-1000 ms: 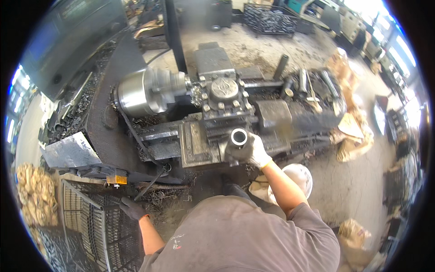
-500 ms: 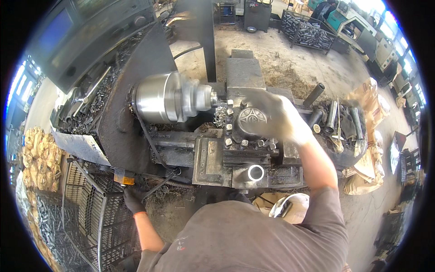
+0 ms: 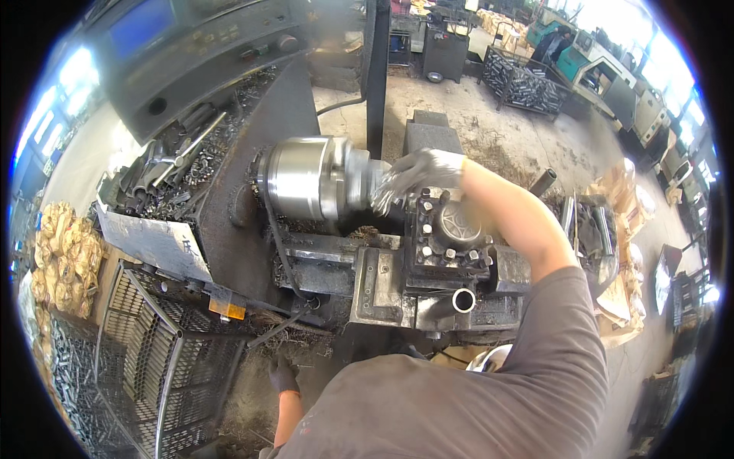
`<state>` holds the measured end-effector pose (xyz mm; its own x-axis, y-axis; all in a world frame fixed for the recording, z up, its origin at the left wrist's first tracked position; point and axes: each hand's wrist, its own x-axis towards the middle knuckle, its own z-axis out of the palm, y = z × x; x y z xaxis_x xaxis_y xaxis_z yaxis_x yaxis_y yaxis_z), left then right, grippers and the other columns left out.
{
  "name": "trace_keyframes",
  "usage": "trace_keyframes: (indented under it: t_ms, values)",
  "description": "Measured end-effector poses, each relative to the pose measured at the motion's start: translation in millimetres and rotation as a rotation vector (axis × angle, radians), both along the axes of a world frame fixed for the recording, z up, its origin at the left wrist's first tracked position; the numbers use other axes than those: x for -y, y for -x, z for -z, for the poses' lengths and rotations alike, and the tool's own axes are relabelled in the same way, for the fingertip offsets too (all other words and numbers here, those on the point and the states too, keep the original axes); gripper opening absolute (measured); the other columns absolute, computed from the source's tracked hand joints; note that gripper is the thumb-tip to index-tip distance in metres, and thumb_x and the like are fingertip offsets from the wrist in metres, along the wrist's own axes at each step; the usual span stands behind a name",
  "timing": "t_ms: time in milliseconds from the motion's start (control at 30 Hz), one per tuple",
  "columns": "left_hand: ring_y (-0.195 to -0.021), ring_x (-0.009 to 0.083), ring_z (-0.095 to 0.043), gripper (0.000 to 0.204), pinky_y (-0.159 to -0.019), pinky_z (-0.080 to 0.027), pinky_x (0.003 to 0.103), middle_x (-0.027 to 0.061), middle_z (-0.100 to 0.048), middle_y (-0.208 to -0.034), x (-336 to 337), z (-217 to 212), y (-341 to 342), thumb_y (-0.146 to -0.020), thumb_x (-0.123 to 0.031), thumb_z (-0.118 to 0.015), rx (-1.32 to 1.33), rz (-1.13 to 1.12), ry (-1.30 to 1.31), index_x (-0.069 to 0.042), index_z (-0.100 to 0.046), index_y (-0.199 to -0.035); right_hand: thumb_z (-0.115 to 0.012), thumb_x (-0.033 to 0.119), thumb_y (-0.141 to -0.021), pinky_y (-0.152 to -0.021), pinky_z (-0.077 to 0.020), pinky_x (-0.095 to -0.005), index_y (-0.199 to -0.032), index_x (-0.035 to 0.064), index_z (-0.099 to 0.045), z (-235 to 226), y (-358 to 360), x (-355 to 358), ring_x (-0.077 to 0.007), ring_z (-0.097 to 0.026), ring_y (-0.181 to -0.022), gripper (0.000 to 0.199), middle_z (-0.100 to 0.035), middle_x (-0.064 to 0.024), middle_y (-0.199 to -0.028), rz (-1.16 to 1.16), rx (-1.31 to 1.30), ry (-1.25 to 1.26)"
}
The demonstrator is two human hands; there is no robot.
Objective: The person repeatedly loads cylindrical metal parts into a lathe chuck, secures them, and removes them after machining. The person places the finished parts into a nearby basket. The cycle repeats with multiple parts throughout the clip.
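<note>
the right hand (image 3: 420, 171) has swung across the tool post (image 3: 457, 223) to metal shavings (image 3: 381, 199) at the post's ten o'clock, so work now centres beside the blurred chuck (image 3: 302, 180). the left hand (image 3: 283, 376) hangs at seven o'clock; whether either grips, i can't tell.

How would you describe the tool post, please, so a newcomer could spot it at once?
Find the big shiny cylindrical chuck left of centre. To its right, below the gloved right hand, sits the dark, square tool post. Unlike its neighbours, it carries a round cap with a star-like pattern and bolts along its edges.
</note>
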<state>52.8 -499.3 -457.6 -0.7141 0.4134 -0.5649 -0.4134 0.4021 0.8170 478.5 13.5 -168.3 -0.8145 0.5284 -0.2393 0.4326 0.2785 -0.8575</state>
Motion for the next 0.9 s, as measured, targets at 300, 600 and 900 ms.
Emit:
trace_keyframes:
  t_ms: [300,600,900]
  values:
    - [-0.062,0.0186,-0.064,0.026,-0.052,-0.053,0.035,0.0089,-0.069,-0.088,21.6,85.6,37.3,-0.099,-0.023,-0.063,0.065,0.082,0.204,-0.007,-0.064,-0.119,-0.075,0.051,-0.09,-0.104,-0.0563,-0.0436,-0.122,0.007,-0.079,6.2,-71.2,-30.3,-0.0353,-0.073,-0.117,0.055,-0.076,-0.0198,-0.126,0.519,0.525,-0.845]
    - [-0.078,0.0228,-0.072,0.039,-0.063,-0.057,0.04,0.0097,-0.076,-0.098,-9.2,98.7,22.3,-0.102,-0.035,-0.063,-0.312,0.6,0.065,-0.005,-0.07,-0.126,-0.079,0.034,-0.093,-0.083,-0.0629,-0.0413,-0.119,0.0105,-0.08,10.4,60.7,2.9,-0.0211,-0.078,-0.098,0.035,-0.081,-0.0107,-0.114,-0.028,0.776,-0.559]
    - [-0.074,0.025,-0.074,0.03,-0.066,-0.059,0.041,0.0123,-0.075,-0.086,11.6,91.1,18.3,-0.1,-0.03,-0.062,0.102,0.475,0.197,-0.003,-0.074,-0.1,-0.068,0.038,-0.099,-0.078,-0.0576,-0.0411,-0.118,0.0182,-0.082,43.7,24.9,-57.8,-0.0223,-0.074,-0.096,0.031,-0.08,-0.0078,-0.113,-0.257,0.56,-0.156]
